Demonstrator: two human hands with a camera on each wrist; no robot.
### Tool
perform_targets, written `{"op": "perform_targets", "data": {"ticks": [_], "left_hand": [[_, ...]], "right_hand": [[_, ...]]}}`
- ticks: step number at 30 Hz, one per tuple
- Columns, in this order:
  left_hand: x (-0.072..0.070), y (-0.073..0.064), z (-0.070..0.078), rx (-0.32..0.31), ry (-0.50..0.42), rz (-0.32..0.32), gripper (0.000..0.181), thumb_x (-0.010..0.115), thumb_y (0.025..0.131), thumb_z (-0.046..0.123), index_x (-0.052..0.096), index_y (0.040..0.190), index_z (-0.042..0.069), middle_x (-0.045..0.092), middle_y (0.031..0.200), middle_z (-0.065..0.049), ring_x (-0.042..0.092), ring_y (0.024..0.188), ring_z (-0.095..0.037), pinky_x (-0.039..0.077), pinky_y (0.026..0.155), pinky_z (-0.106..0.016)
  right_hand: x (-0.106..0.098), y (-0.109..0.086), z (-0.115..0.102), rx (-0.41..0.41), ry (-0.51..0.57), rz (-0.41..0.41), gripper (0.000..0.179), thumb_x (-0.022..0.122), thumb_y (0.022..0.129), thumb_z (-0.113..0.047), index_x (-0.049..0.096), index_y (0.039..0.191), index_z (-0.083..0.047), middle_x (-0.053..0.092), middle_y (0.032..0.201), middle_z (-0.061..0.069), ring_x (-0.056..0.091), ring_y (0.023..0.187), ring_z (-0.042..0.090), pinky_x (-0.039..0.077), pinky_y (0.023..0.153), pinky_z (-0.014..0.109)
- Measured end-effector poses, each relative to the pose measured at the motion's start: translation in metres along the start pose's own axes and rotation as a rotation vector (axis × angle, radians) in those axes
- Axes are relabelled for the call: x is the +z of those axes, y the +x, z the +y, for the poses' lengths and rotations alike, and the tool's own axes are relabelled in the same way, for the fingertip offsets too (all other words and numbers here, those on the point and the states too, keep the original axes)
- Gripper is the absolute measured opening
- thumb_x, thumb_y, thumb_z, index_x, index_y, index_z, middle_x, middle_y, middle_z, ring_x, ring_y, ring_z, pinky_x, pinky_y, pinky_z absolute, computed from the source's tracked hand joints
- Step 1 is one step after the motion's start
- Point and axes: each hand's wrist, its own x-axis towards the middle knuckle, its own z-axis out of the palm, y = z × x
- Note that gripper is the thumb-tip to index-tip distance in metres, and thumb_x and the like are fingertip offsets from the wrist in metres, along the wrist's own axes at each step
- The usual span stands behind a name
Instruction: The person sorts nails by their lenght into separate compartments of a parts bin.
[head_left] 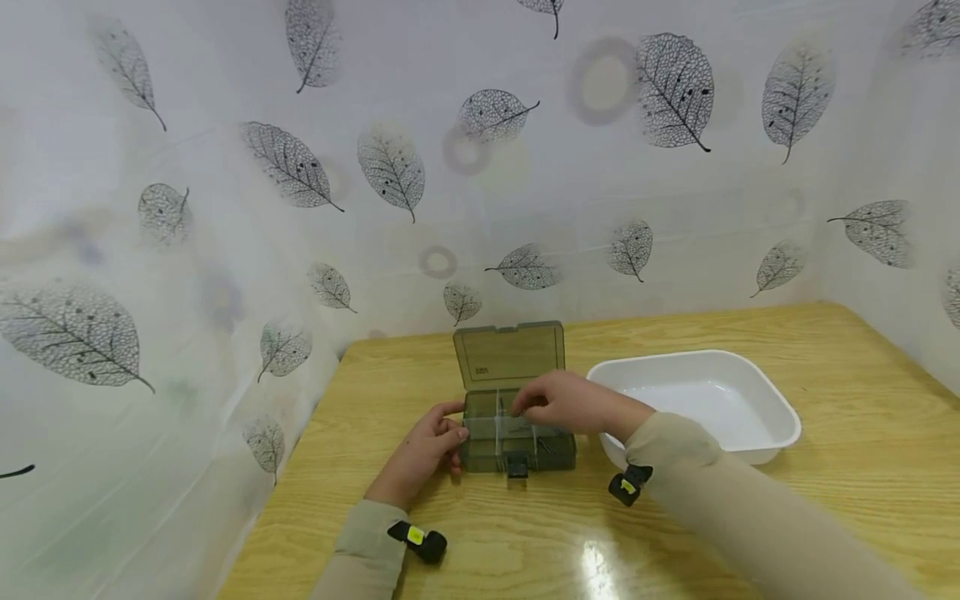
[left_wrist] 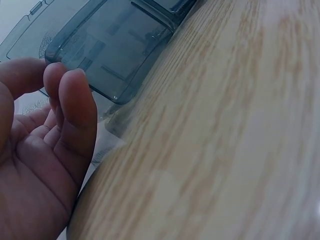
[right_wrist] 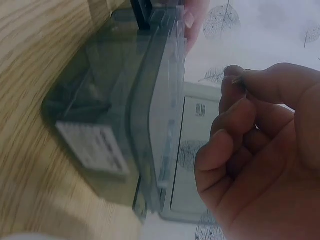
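Note:
A translucent grey-green compartment box [head_left: 480, 458] stands on the table, its hinged lid [head_left: 510, 354] raised at the back. My left hand [head_left: 422, 450] holds the box's left end, with the thumb at the rim. In the left wrist view its fingertips [left_wrist: 77, 95] lie curled close by the box corner. My right hand [head_left: 566, 402] is over the open compartments. Between its thumb and forefinger it pinches a small dark piece with a pale tip [right_wrist: 238, 80], mostly hidden by the fingertips. Thin dark pieces [head_left: 546, 447] lie in the front right compartment.
A white basin [head_left: 693, 404] stands to the right of the box, partly behind my right forearm. The wood-grain table [head_left: 510, 533] carries everything. A leaf-printed curtain [head_left: 420, 142] hangs behind and along both sides.

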Motion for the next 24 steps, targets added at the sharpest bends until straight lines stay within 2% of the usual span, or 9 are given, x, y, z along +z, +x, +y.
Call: {"op": "perform_targets", "data": {"ticks": [3, 7, 10, 14, 24], "left_hand": [[0.001, 0.0, 0.001, -0.002, 0.008, 0.005, 0.054, 0.058, 0.105, 0.02, 0.036, 0.152, 0.007, 0.056, 0.105, -0.018, 0.057, 0.07, -0.019, 0.057, 0.066, -0.036], [0.002, -0.001, 0.002, -0.006, 0.011, 0.009, 0.053, 0.057, 0.105, 0.017, 0.036, 0.153, 0.008, 0.056, 0.104, -0.018, 0.057, 0.07, -0.019, 0.057, 0.065, -0.036], [0.001, -0.002, 0.003, -0.011, 0.006, 0.005, 0.053, 0.057, 0.105, 0.018, 0.036, 0.153, 0.008, 0.056, 0.104, -0.017, 0.057, 0.07, -0.019, 0.057, 0.066, -0.036], [0.001, -0.003, 0.003, -0.018, -0.004, 0.005, 0.054, 0.059, 0.105, 0.019, 0.037, 0.153, 0.008, 0.056, 0.104, -0.017, 0.058, 0.07, -0.019, 0.057, 0.066, -0.036], [0.001, -0.001, 0.001, -0.021, -0.018, -0.001, 0.053, 0.059, 0.105, 0.021, 0.038, 0.152, 0.01, 0.056, 0.102, -0.014, 0.057, 0.069, -0.019, 0.057, 0.065, -0.036]], "right_hand": [[0.004, 0.007, -0.005, -0.023, 0.004, -0.014, 0.025, 0.056, 0.101, -0.013, 0.075, 0.117, -0.015, 0.071, 0.112, -0.003, 0.062, 0.088, 0.01, 0.052, 0.08, 0.038], [0.01, 0.015, -0.012, -0.041, 0.002, -0.023, 0.025, 0.056, 0.1, -0.013, 0.075, 0.115, -0.019, 0.071, 0.11, -0.005, 0.06, 0.082, 0.01, 0.051, 0.077, 0.037], [0.015, 0.02, -0.017, -0.048, -0.021, -0.022, 0.025, 0.056, 0.099, -0.014, 0.076, 0.113, -0.021, 0.07, 0.109, -0.01, 0.061, 0.086, 0.007, 0.052, 0.08, 0.035], [0.02, 0.029, -0.021, -0.051, -0.035, -0.023, 0.024, 0.056, 0.099, -0.015, 0.076, 0.113, -0.02, 0.07, 0.109, -0.011, 0.062, 0.091, 0.006, 0.053, 0.082, 0.033], [0.028, 0.039, -0.026, 0.004, 0.02, -0.024, 0.027, 0.057, 0.1, -0.015, 0.073, 0.122, -0.013, 0.07, 0.116, -0.003, 0.063, 0.096, 0.009, 0.053, 0.084, 0.037]]}}
